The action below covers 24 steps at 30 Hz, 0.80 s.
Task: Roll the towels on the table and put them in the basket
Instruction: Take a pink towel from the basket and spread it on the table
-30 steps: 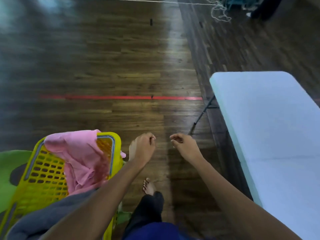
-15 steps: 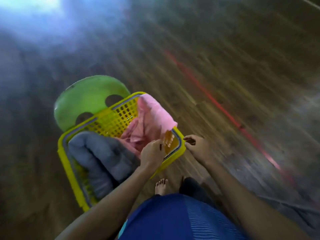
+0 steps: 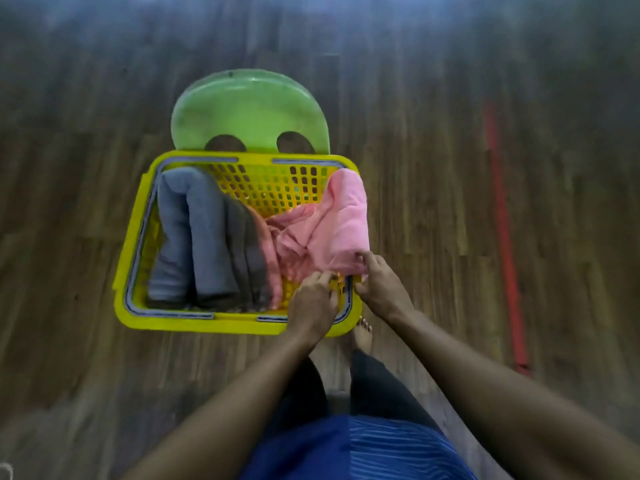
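A yellow perforated basket [image 3: 131, 258] stands on a green plastic chair [image 3: 249, 112] right in front of me. Inside it on the left lie grey rolled towels [image 3: 194, 237]. A crumpled pink towel [image 3: 332, 223] fills the right side and hangs over the right rim. My left hand [image 3: 313, 303] reaches over the basket's near right corner, fingers curled at the pink towel's lower edge. My right hand [image 3: 377, 285] pinches the pink towel's near corner just outside the rim. The table is out of view.
Dark wooden floor lies all around the chair. A red tape line [image 3: 504, 237] runs along the floor to the right. My bare foot [image 3: 362, 336] stands just below the basket's near right corner.
My view has swung left from the white table to straight above the basket. Both hands went from hanging free to gripping the pink towel at the basket's near right corner.
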Available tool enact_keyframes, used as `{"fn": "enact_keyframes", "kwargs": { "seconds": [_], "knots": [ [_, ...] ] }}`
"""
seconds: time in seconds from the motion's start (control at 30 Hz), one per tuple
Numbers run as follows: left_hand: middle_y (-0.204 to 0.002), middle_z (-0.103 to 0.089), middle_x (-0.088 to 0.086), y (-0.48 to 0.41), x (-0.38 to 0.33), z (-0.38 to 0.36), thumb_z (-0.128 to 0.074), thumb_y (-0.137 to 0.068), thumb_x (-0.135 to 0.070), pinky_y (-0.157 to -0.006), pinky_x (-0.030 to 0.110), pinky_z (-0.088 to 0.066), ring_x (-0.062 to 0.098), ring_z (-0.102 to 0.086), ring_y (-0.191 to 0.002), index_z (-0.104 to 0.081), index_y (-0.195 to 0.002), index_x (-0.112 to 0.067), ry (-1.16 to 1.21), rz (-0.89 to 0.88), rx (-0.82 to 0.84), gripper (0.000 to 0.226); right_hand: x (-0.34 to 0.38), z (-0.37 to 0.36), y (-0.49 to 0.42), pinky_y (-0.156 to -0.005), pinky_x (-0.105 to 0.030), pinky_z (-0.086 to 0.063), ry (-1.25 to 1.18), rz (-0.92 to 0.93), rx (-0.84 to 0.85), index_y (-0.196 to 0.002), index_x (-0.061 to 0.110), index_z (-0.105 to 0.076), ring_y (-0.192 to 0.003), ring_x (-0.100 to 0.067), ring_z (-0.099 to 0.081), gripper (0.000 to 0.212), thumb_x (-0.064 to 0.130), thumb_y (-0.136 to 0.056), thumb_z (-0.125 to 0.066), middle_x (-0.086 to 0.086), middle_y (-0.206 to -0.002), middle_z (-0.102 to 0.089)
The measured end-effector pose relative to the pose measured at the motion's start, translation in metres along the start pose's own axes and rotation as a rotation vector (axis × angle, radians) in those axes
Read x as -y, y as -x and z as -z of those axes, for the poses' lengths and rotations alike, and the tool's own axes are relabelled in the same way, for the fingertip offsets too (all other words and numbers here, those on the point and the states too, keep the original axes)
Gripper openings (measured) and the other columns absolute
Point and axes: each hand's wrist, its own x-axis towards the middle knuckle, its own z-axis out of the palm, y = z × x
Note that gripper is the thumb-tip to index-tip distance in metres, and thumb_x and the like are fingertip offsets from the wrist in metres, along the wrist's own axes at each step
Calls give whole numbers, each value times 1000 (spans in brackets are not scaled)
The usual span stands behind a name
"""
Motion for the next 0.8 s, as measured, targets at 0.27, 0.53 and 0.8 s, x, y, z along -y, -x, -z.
{"fn": "enact_keyframes", "kwargs": {
  "seconds": [0.27,0.53,0.8],
  "knots": [
    [-121,-64,14,-7,-27,-25,-51,-90,-17,-91,41,-47,33,-58,-112,-64,-117,-11,94,220,24,30,-13,8,-28,-70,-28,-44,-79,-10,-89,-97,16,-65,-86,-25,-64,18,7,-83,-57,-7,-92,-70],
    [-110,-69,10,-38,-29,-31,-46,-92,-20,-82,40,-51,30,-62,-101,-66,-116,-23,268,200,-144,32,6,33,-48,-75,-30,-50,-188,-3,-165,-92,15,-70,-82,-19,-65,14,12,-82,-60,-4,-87,-71],
    [-91,-72,4,-90,-26,-17,-55,-92,-17,-67,34,-51,23,-65,-81,-71,-98,-20,223,88,-202,17,5,51,-75,-78,-24,-49,-212,-28,-93,-97,13,-72,-86,-14,-64,16,9,-87,-60,-4,-94,-72]
  ]
}}
